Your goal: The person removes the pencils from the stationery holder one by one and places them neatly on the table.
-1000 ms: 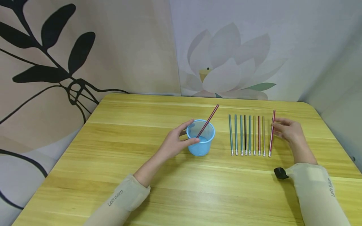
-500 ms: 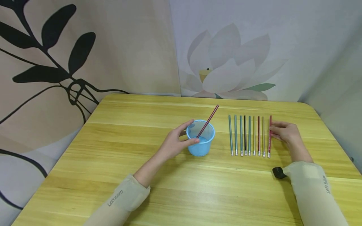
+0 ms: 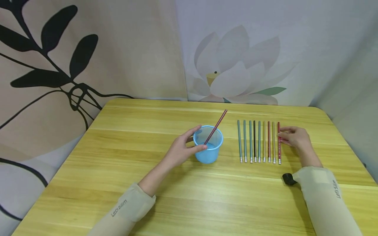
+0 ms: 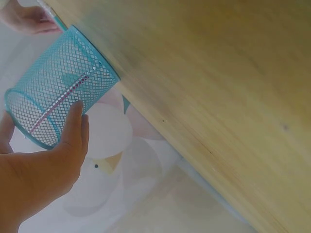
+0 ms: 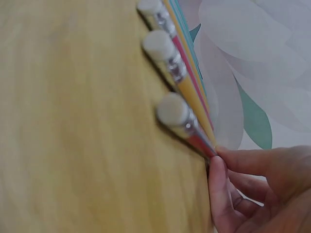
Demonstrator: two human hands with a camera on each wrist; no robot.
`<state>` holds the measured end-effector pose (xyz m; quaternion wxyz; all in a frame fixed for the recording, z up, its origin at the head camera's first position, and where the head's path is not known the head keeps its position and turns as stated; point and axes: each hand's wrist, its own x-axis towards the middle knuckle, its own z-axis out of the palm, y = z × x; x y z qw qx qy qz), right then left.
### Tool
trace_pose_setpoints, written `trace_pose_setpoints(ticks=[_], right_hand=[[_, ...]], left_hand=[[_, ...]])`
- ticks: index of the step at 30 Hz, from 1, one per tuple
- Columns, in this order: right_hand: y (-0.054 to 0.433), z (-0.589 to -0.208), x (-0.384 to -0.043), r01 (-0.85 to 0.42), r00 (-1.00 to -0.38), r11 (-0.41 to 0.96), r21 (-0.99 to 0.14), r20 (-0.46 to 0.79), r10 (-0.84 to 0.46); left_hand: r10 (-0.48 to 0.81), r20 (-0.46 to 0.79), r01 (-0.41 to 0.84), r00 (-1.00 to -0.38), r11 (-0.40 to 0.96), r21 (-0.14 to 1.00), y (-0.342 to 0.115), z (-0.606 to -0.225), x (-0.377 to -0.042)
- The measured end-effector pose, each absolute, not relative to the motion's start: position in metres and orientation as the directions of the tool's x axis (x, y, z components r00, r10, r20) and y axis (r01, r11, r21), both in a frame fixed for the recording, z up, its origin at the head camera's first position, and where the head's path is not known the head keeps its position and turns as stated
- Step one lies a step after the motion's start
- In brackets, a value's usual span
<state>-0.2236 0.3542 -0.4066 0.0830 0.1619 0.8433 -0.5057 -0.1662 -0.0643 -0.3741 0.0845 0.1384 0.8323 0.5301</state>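
Note:
My left hand (image 3: 184, 146) holds the blue mesh pencil cup (image 3: 207, 156) from its left side, thumb at the near rim and fingers around the far side. A dark red pencil (image 3: 216, 126) leans inside the cup, its upper end out over the right rim; the left wrist view shows it through the cup's mesh (image 4: 48, 77). At the right end of a row of pencils, my right hand (image 3: 296, 137) pinches a red pencil (image 3: 279, 149) between thumb and finger. Its white eraser (image 5: 172, 109) end points toward me, close to the wood.
Several pencils lie side by side left of the pinched one: blue-green pencils (image 3: 244, 141), a black pencil (image 3: 255, 139), yellowish pencils (image 3: 274, 144) and another red pencil (image 3: 269, 141). They rest on a wooden table (image 3: 177, 203). A printed backdrop (image 3: 141, 49) stands behind.
My right hand has moved left and lowered the red pencil beside the row, closing the gap to the nearest yellowish one. My left hand and the cup have stayed in place.

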Motion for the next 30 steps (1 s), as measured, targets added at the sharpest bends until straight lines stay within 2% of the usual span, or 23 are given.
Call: trace_pose_setpoints(ticks=[16, 30], right_hand=[[0.352, -0.407, -0.221, 0.351, -0.935, 0.430, -0.832, -0.292, 0.200], [0.330, -0.395, -0.214, 0.259, -0.957, 0.468, -0.845, -0.159, 0.243]], left_hand=[[0.328, 0.004, 0.143, -0.945, 0.400, 0.906, -0.065, -0.373, -0.166], [0.318, 0.005, 0.139, -0.948, 0.400, 0.906, -0.064, -0.372, -0.165]])
